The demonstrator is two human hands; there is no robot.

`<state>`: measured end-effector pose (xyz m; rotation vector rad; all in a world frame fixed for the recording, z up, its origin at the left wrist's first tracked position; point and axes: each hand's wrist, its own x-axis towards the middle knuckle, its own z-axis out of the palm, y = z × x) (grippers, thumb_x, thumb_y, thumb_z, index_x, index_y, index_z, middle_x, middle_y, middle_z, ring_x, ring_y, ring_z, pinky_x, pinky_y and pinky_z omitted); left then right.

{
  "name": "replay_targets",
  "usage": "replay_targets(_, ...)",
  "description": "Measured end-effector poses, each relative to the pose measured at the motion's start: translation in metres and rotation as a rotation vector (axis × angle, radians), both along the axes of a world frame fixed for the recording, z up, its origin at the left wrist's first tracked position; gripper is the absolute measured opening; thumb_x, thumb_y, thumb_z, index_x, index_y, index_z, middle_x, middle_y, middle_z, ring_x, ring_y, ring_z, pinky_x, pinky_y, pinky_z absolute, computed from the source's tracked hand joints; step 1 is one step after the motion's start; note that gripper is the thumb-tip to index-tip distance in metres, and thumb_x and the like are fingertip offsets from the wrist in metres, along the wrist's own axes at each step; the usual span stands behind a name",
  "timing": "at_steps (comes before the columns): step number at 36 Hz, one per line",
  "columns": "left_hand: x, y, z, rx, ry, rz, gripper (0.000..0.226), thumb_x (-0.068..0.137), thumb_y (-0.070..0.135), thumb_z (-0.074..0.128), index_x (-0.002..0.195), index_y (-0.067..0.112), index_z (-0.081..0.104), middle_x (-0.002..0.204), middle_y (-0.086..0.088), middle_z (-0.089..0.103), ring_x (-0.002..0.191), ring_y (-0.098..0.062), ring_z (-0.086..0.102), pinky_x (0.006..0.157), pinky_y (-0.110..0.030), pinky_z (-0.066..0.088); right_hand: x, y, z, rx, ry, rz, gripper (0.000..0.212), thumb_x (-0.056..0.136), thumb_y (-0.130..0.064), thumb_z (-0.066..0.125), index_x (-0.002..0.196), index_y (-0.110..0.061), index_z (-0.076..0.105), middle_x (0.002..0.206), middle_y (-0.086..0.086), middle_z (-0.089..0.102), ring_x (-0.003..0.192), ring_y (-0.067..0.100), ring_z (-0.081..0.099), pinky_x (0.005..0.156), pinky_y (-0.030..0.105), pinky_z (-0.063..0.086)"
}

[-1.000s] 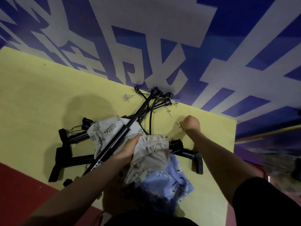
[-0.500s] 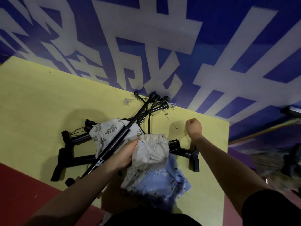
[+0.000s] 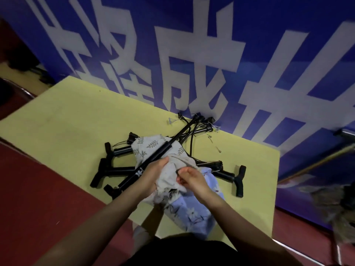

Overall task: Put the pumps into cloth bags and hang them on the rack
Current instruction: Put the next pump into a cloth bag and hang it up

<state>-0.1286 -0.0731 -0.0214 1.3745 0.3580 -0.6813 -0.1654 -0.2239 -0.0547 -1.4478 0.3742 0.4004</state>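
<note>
A yellow surface point(image 3: 76, 131) lies under the hands, a blue banner point(image 3: 269, 54) beyond them, red floor point(image 3: 38, 189) left.

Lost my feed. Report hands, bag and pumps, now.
Left hand grips beige cloth bag. Right hand pinches its edge. Pumps piled loose on yellow table, none visibly bagged. No rack seen.

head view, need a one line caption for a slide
Both hands, left hand and right hand, grip a beige cloth bag above black pumps on a yellow table.
</note>
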Motion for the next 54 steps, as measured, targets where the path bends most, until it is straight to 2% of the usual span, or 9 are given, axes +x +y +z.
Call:
replay_targets(4, -0.028, 0.015, 0.007, -0.222, -0.031, -0.018, 0.042, 0.100, 0.027, 0.039, 0.112, -0.002, 0.067, 0.117, -0.025, 0.065, 0.108, -0.033, 0.064, 0.093, -0.041, 0.053, -0.006, 0.013, 0.006, 0.023, 0.103, -0.015, 0.023, 0.099, -0.010, 0.050, 0.077, -0.009, 0.058, 0.068, 0.007, 0.060, 0.048, 0.008, 0.059, 0.048, 0.019, 0.049)
replay_targets(8, -0.049, 0.023, 0.007, -0.304, -0.052, -0.077, 0.051, 0.100, 0.033, 0.042, 0.130, -0.006, 0.054, 0.134, -0.034, 0.050, 0.126, -0.046, 0.047, 0.110, -0.061, 0.031, -0.013, 0.016, 0.010, -0.053, 0.160, -0.020, 0.022, 0.100, -0.015, 0.048, 0.081, -0.008, 0.059, 0.068, 0.006, 0.061, 0.038, 0.007, 0.057, 0.034, 0.015, 0.035)
replay_targets(13, -0.064, 0.028, 0.016, -0.354, -0.066, 0.017, 0.050, 0.093, 0.032, 0.047, 0.126, -0.005, 0.058, 0.124, -0.027, 0.061, 0.110, -0.035, 0.063, 0.089, -0.040, 0.055, -0.023, 0.014, 0.015, -0.194, 0.145, 0.016, 0.024, 0.102, -0.020, 0.044, 0.101, -0.006, 0.063, 0.082, 0.006, 0.067, 0.046, 0.012, 0.061, 0.036, 0.017, 0.039)
replay_targets(17, -0.069, 0.034, 0.017, -0.376, -0.029, 0.079, 0.055, 0.094, 0.034, 0.045, 0.132, -0.005, 0.052, 0.130, -0.027, 0.057, 0.122, -0.038, 0.056, 0.097, -0.041, 0.051, -0.031, 0.006, 0.014, -0.387, 0.029, 0.089, 0.027, 0.100, -0.016, 0.044, 0.110, -0.004, 0.065, 0.091, 0.009, 0.068, 0.059, 0.019, 0.059, 0.044, 0.021, 0.042)
replay_targets(25, -0.061, 0.041, 0.031, -0.342, -0.054, 0.201, 0.044, 0.099, 0.035, 0.043, 0.100, 0.005, 0.075, 0.104, -0.017, 0.072, 0.091, -0.027, 0.071, 0.072, -0.031, 0.056, -0.047, -0.034, 0.023, -0.853, -0.475, 0.331, 0.056, 0.094, -0.054, 0.046, 0.057, -0.013, 0.056, 0.058, 0.006, 0.058, 0.057, 0.021, 0.054, 0.063, 0.035, 0.045)
replay_targets(30, -0.047, 0.037, 0.050, -0.351, -0.098, 0.258, 0.038, 0.101, 0.034, 0.042, 0.109, 0.006, 0.066, 0.106, -0.014, 0.071, 0.089, -0.025, 0.071, 0.079, -0.038, 0.054, -0.048, -0.039, 0.055, -0.524, -0.486, 0.214, 0.049, 0.100, -0.024, 0.053, 0.057, -0.011, 0.033, 0.045, -0.010, 0.036, 0.045, 0.001, 0.036, 0.053, 0.013, 0.033)
replay_targets(40, -0.032, 0.017, 0.029, 0.089, -0.165, -0.166, 0.031, 0.099, 0.029, 0.048, 0.118, 0.010, 0.063, 0.110, -0.014, 0.069, 0.098, -0.028, 0.068, 0.073, -0.035, 0.060, -0.039, -0.077, 0.068, -0.336, -0.424, -0.320, 0.028, 0.091, -0.019, 0.064, 0.067, -0.012, 0.050, 0.068, 0.002, 0.050, 0.067, 0.014, 0.046, 0.066, 0.028, 0.039)
replay_targets(46, -0.027, 0.015, -0.016, 0.312, -0.089, -0.307, 0.026, 0.098, 0.025, 0.052, 0.110, 0.003, 0.063, 0.101, -0.012, 0.064, 0.087, -0.022, 0.064, 0.075, -0.030, 0.058, -0.047, -0.105, 0.024, -0.810, -0.180, -0.014, 0.021, 0.089, -0.036, 0.062, 0.074, -0.023, 0.058, 0.084, -0.003, 0.065, 0.084, 0.018, 0.059, 0.069, 0.032, 0.040)
replay_targets(54, -0.004, 0.042, -0.046, 0.645, -0.303, -0.164, 0.016, 0.098, 0.028, 0.051, 0.098, 0.017, 0.063, 0.090, -0.004, 0.060, 0.086, -0.024, 0.056, 0.080, -0.036, 0.048, -0.063, -0.096, -0.031, -0.933, -0.276, 0.248, 0.035, 0.089, -0.047, 0.056, 0.103, -0.018, 0.067, 0.110, 0.003, 0.063, 0.107, 0.020, 0.053, 0.088, 0.031, 0.039)
